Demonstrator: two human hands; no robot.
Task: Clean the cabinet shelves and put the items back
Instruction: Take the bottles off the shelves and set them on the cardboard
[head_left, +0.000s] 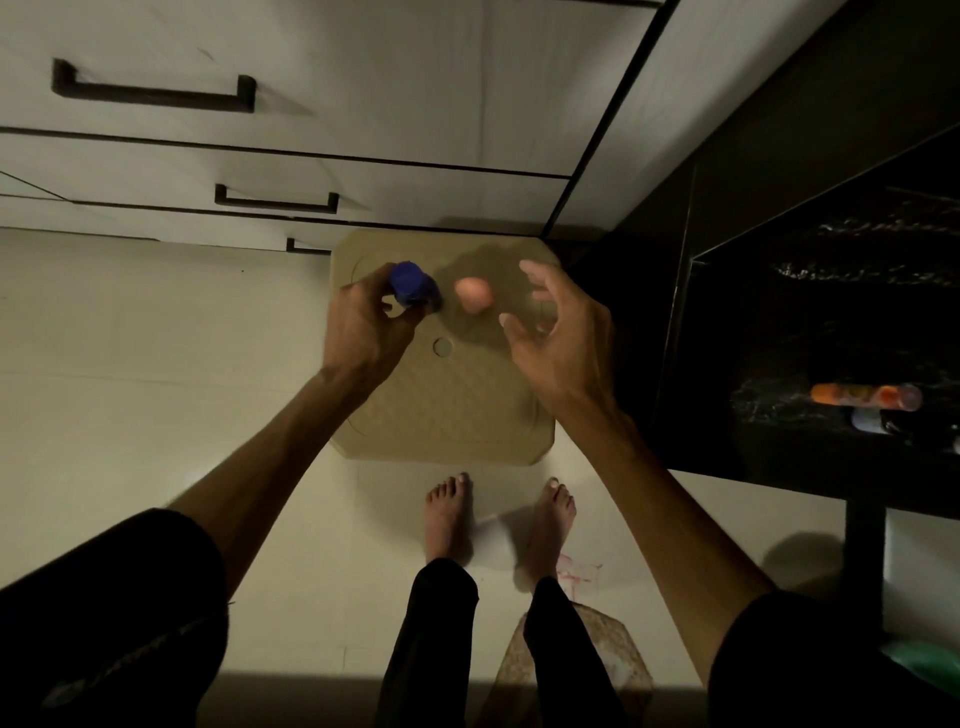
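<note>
Tan stool (452, 415) — pink object (472, 294) atop

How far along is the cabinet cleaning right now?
Looks mid-job. Done: some items are out, with a pink object on the beige stool. In hand: the left hand grips a blue bottle over the stool; the right hand hovers open. Left: items lie on the dark shelf; no wiping shows.

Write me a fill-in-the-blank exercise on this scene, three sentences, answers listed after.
1. The left hand holds a container with a ____ cap.
2. The right hand hovers with its fingers spread and holds ____.
3. The pink object lies on the tan ____, between the two hands.

Missing words: blue; nothing; stool
</note>
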